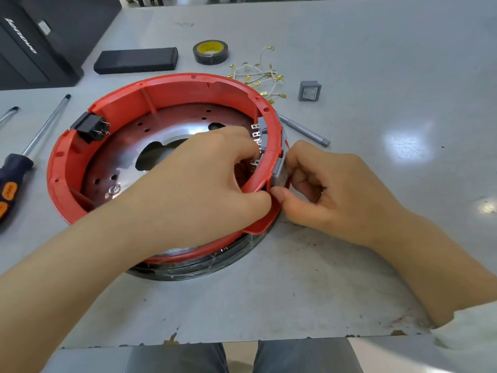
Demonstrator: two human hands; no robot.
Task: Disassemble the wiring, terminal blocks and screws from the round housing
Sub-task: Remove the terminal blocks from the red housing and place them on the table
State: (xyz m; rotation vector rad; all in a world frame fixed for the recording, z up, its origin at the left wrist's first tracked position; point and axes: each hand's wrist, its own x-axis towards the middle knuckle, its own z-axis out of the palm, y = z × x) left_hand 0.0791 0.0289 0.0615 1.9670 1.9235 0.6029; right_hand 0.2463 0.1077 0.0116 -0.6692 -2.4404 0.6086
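Note:
The round red housing (166,90) lies open side up on the grey table. Several grey switch blocks (265,130) sit in its right wall, their metal terminals pointing inward. My left hand (204,179) reaches inside the ring, fingers curled against the terminals of the nearest grey block (279,173), thumb on the rim. From outside, my right hand (322,184) pinches that same block with thumb and curled fingers. A black switch (90,125) sits in the left wall. A pile of white wires with gold connectors (258,76) and one loose grey switch (309,90) lie behind the housing.
A screwdriver with a dark blue and orange handle (16,168) lies at the left, with another tool tip (9,113) beside it. A grey pen-like tool (304,130) lies right of the housing. A black tape roll (210,51), a black box (135,60) and a dark computer case (32,41) stand behind.

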